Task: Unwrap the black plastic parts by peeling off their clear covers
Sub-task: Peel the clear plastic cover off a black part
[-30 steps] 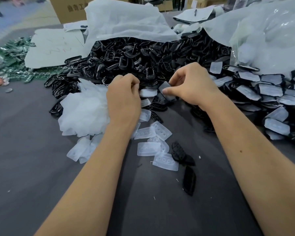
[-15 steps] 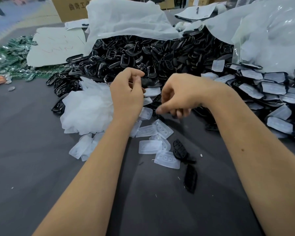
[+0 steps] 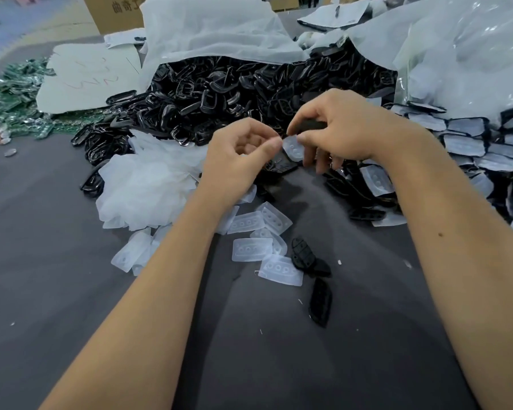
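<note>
My right hand (image 3: pixel 341 131) holds a black plastic part (image 3: pixel 310 125) between thumb and fingers, above the table's middle. A clear cover (image 3: pixel 293 149) hangs from that part. My left hand (image 3: pixel 240 155) pinches the cover's left edge with thumb and forefinger. Peeled clear covers (image 3: pixel 252 250) lie scattered on the dark table (image 3: pixel 71 291) below my hands, next to a few bare black parts (image 3: pixel 320 300). Wrapped parts (image 3: pixel 462 143) are stacked at the right.
A big heap of black plastic frames (image 3: pixel 219 96) fills the back, under white sheeting (image 3: pixel 208 28). A crumpled pile of white film (image 3: pixel 145 184) lies at the left. Green circuit boards (image 3: pixel 6 102) sit far left, clear bags (image 3: pixel 471 54) at the right.
My right hand has lifted a wrapped part from the pile and raised it. My left hand came across and took hold of the cover's edge.
</note>
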